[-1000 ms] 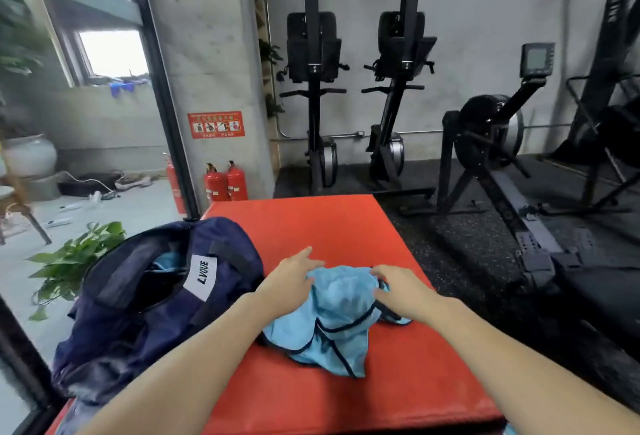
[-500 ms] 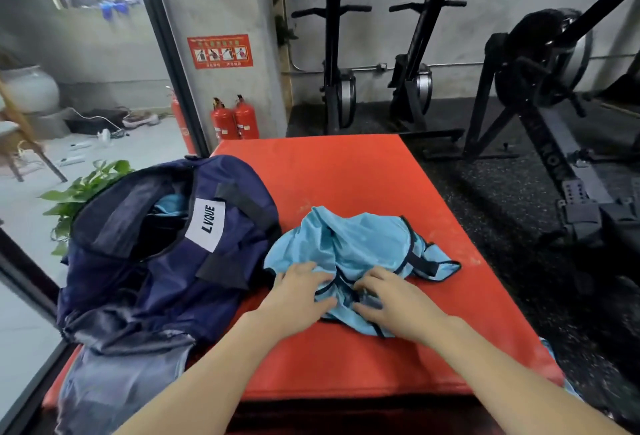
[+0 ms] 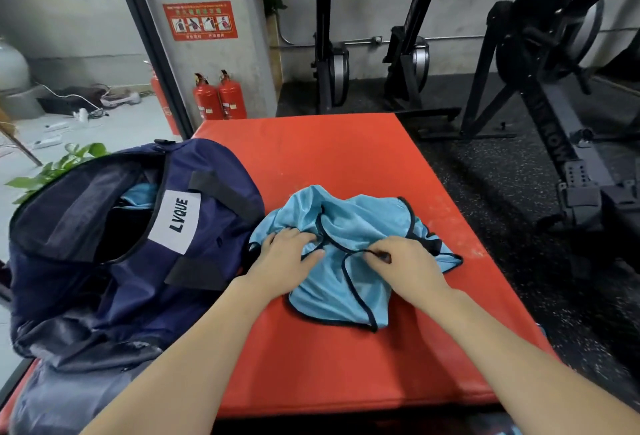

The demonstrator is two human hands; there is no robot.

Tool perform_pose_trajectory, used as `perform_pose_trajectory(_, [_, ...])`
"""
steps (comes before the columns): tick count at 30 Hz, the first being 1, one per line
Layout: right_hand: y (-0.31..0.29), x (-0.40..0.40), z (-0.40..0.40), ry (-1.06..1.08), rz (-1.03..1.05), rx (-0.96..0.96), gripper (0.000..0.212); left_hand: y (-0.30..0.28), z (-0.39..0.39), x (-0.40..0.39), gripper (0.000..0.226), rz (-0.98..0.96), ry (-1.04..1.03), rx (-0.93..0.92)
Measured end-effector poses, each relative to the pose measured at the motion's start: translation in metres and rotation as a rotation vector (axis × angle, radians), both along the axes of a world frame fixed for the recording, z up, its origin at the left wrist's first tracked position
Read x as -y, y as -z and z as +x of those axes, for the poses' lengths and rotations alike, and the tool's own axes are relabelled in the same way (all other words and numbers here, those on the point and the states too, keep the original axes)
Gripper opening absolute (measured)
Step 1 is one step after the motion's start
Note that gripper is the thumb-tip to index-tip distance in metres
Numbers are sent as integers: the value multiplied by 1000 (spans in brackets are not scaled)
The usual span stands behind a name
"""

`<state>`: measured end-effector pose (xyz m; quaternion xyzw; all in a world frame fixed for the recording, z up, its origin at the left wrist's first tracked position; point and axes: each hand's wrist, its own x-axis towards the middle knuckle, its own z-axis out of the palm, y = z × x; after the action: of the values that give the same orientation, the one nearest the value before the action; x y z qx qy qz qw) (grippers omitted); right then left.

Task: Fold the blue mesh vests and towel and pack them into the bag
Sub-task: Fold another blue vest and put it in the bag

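Under both hands, a light blue mesh vest (image 3: 349, 261) with black trim is lying crumpled on a red padded mat (image 3: 329, 164). The left hand (image 3: 282, 258) is pressing down on the vest's left part, its fingers bent into the bunched cloth; whether they are actually gripping it cannot be told. The right hand (image 3: 403, 263) is pinching a stretch of the black trim between thumb and fingertips, near the vest's middle. Just to the left of the left hand, a navy bag (image 3: 114, 261) with a white LVQUE label (image 3: 176, 216) is sitting open on the mat, touching the vest's edge. More light blue fabric (image 3: 138, 194) is showing inside its opening. Beyond the hands, past the mat's far edge, two red fire extinguishers (image 3: 220, 97) are standing by a concrete pillar (image 3: 201, 64).
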<state>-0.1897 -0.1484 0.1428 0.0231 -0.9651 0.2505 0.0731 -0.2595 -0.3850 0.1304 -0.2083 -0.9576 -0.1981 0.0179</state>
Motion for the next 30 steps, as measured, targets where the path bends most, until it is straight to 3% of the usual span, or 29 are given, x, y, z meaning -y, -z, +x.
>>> perform_pose_trajectory(3, [-14,-10,5,-12,-277,-30,6,-4,-4,-7,43,-54,-32,-38])
perform_pose_trajectory(6, [-27,-20,17,3,-400,-74,12,-24,12,-26,49,-150,-93,-193])
perform_pose_trajectory(8, [-36,-25,25,-11,-419,-110,13,-41,33,-46,62,-92,-68,-305])
perform_pose_trajectory(10, [-43,-27,33,-42,-439,-139,18,-48,55,-63,60,74,57,-281])
perform_pose_trajectory(13, [-53,-30,46,-88,-417,-187,17,-44,82,-83,38,193,175,-193])
perform_pose_trajectory(16, [-60,-42,60,-111,-343,-259,13,-37,90,-89,13,308,118,-183])
perform_pose_trajectory(19, [-63,-61,73,-94,-378,-268,19,-36,94,-85,16,429,65,-152])
perform_pose_trajectory(24, [-61,-97,88,82,-538,-228,17,-38,97,-56,19,411,-27,-175])
perform_pose_trajectory(30, [-57,-112,103,117,-498,-180,13,-53,96,-22,23,404,-135,-232])
